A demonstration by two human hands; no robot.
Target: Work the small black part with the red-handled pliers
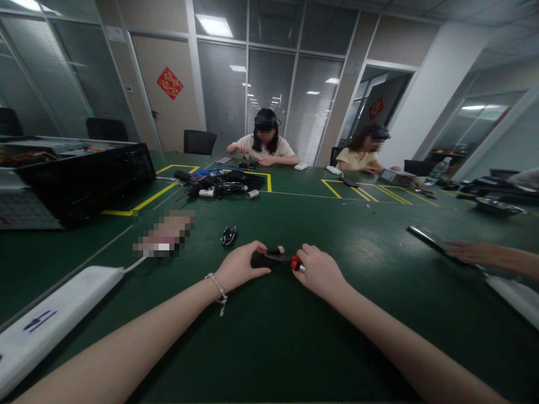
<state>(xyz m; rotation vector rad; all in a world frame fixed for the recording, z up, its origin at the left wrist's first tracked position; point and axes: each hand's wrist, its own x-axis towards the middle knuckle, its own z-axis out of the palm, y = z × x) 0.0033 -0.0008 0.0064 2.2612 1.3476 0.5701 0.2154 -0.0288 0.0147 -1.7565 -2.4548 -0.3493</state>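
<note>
Over the green table (269, 325), my left hand (240, 265) is closed on a small black part (261, 260) at its edge, held between thumb and fingers. My right hand (320, 270) is wrapped round a tool with a red and silver handle (298, 265). A thin dark shaft or blade runs from that tool to the black part; its exact kind is not clear. A small pale piece (281, 249) shows just beyond the black part. Behind my left hand lies a little black and silver component (228, 236).
A white power strip (63, 314) and a blurred-out phone-like object (165, 235) lie left. A black computer case (88, 182) stands behind them. Cables and adapters (219, 182) are heaped further back. Another person's hand (471, 252) rests by a dark flat device at right; two people (265, 140) sit opposite.
</note>
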